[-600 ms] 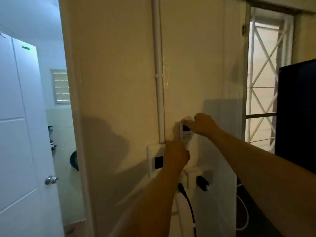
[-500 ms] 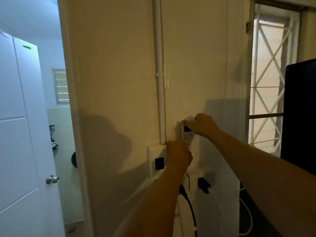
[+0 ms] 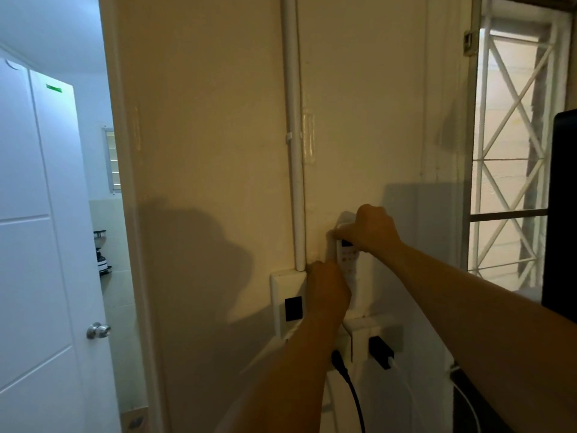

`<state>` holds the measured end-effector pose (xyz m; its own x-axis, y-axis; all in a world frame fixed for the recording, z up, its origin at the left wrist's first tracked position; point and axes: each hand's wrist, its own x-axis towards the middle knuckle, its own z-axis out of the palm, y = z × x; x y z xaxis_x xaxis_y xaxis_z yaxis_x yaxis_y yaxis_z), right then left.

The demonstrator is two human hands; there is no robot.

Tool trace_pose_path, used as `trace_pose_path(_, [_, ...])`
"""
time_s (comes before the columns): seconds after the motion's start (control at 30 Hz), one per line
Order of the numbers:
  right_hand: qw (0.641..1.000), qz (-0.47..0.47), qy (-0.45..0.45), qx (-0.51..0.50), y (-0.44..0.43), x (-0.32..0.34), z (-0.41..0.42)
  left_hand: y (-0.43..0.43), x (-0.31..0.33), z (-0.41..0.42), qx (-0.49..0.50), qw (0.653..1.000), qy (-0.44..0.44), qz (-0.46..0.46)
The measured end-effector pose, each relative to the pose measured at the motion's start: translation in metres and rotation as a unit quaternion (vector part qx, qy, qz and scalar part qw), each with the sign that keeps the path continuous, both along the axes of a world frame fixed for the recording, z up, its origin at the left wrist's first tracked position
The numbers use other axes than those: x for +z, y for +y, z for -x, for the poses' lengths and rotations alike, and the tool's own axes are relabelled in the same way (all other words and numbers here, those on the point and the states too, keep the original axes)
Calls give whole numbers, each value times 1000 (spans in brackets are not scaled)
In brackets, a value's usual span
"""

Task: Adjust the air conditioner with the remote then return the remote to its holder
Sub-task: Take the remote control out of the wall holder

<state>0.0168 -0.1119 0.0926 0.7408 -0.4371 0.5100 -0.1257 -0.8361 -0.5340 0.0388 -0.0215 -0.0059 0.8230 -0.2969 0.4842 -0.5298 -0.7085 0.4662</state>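
A white air-conditioner remote (image 3: pixel 349 259) stands upright against the cream wall, just right of a white conduit pipe. Its dark display and rows of small buttons face me. My right hand (image 3: pixel 371 231) grips the remote's top end, fingers curled over it. My left hand (image 3: pixel 327 289) is closed around the remote's lower part, covering it and whatever holder is there. The holder itself is hidden behind my hands. The air conditioner is not in view.
A white switch box (image 3: pixel 285 304) sits left of my left hand. Below are outlets with a black plug (image 3: pixel 338 362) and a charger (image 3: pixel 381 351). An open white door (image 3: pixel 37 245) is at left, a barred window (image 3: pixel 512 151) at right, a dark screen (image 3: pixel 562 214) at far right.
Both hands stay on the remote against the wall. My view has shifted slightly; the remote's button rows show more between my hands.
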Motion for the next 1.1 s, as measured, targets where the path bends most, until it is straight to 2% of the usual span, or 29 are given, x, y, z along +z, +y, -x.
trace_pose_path(0.2, [1000, 5, 1, -4, 2, 2, 1, 6, 13, -2, -37, 999, 14, -11])
trace_pose_path(0.37, [1000, 10, -18, -12, 6, 7, 9, 17, 35, 3, -60, 997, -35, 20])
trace_pose_path(0.47, [997, 0, -81, 1, 10, 57, 25, 31, 50, 7, -57, 995, -23, 79])
trace_pose_path(0.57, [995, 20, -97, 16, 22, 109, 53, 43, 67, 16, -100, 981, -43, 160])
trace_pose_path(0.73, [996, 35, -76, 25, 36, 125, 87, 61, 107, 45, -205, 935, 26, 289])
trace_pose_path(0.93, [997, 18, -69, 12, 47, 127, 125, 72, 127, 78, -276, 910, 91, 296])
trace_pose_path(1.1, [997, 10, -73, 7, 59, 129, 164, 86, 129, 122, -294, 913, 128, 251])
